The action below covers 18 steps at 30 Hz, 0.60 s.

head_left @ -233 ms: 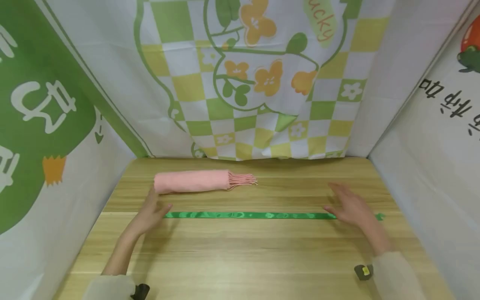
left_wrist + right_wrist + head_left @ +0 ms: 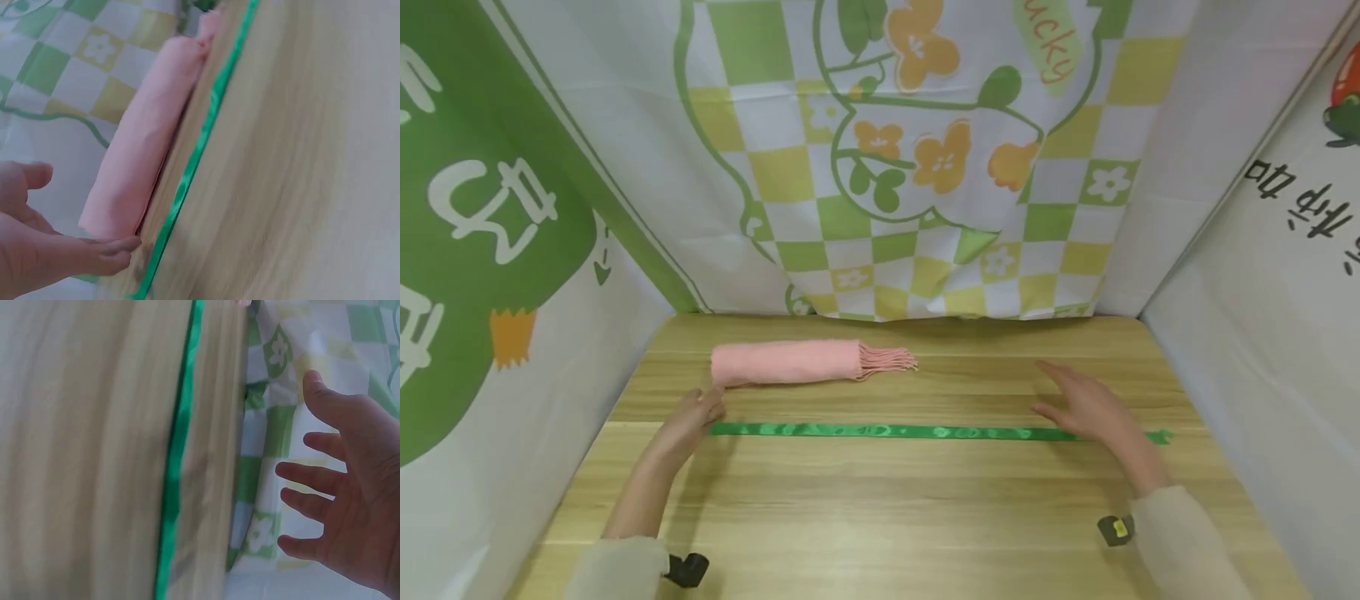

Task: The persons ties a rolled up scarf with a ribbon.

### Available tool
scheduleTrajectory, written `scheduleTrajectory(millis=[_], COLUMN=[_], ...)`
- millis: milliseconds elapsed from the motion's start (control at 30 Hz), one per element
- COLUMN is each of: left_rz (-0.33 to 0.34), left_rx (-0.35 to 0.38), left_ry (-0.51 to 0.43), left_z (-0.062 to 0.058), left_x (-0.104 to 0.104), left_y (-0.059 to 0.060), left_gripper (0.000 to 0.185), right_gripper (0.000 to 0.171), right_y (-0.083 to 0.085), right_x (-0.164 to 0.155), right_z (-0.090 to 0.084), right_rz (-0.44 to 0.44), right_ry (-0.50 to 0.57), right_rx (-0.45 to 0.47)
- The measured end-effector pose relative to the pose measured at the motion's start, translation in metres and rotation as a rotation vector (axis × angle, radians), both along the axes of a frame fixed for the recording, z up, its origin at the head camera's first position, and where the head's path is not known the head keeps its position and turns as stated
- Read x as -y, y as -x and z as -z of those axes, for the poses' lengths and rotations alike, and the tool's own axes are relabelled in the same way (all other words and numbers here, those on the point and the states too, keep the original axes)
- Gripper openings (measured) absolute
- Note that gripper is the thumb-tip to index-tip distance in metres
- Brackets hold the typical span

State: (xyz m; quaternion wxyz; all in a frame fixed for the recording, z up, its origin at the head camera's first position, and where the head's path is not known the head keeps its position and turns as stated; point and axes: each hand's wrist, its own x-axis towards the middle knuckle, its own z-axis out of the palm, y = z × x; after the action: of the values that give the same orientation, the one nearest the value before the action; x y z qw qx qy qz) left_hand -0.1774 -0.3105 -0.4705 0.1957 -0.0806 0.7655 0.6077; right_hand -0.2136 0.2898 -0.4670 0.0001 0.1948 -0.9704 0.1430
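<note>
A green ribbon point(image 2: 880, 430) lies stretched straight across the wooden table, its right end partly behind my right wrist. Behind its left half rests a pink scarf point(image 2: 786, 363), rolled into a tube with its fringe pointing right. My left hand point(image 2: 683, 429) hovers by the ribbon's left end, close in front of the scarf's left end, fingers slightly bent and holding nothing. In the left wrist view its fingers point(image 2: 115, 255) overlap the scarf's near end. Over the ribbon's right part, my right hand point(image 2: 1090, 408) is spread with thumb and fingers apart, gripping nothing.
The wooden table point(image 2: 880, 508) is bounded at the back by a green and yellow checked cloth point(image 2: 917, 258). Printed hangings stand along the left side point(image 2: 617, 333) and the right side point(image 2: 1247, 275). A small dark wrist device point(image 2: 687, 570) shows at the left cuff.
My left hand has drawn back slightly to the left and its fingers have bent, showing more of the ribbon's left end. My right hand has shifted a little left.
</note>
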Motion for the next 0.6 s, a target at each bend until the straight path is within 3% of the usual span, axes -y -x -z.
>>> scheduleTrajectory(millis=[133, 267, 433, 600], left_rz=[-0.185, -0.331, -0.367, -0.393], left_rx=[0.087, 0.149, 0.187, 0.202], left_ry=[-0.460, -0.778, -0.959, -1.037], left_z=[0.003, 0.011, 0.021, 0.023], left_x=[0.004, 0.007, 0.008, 0.006], left_y=[0.010, 0.017, 0.025, 0.032], left_gripper=[0.072, 0.069, 0.064, 0.062], right_gripper=[0.069, 0.068, 0.068, 0.069], right_y=[0.009, 0.019, 0.029, 0.039], right_x=[0.025, 0.053, 0.087, 0.122], right_z=[-0.009, -0.014, -0.019, -0.025], right_rz=[-0.045, -0.097, -0.160, -0.236], right_ry=[0.003, 0.001, -0.012, -0.041], right_rx=[0.018, 0.037, 0.044, 0.044])
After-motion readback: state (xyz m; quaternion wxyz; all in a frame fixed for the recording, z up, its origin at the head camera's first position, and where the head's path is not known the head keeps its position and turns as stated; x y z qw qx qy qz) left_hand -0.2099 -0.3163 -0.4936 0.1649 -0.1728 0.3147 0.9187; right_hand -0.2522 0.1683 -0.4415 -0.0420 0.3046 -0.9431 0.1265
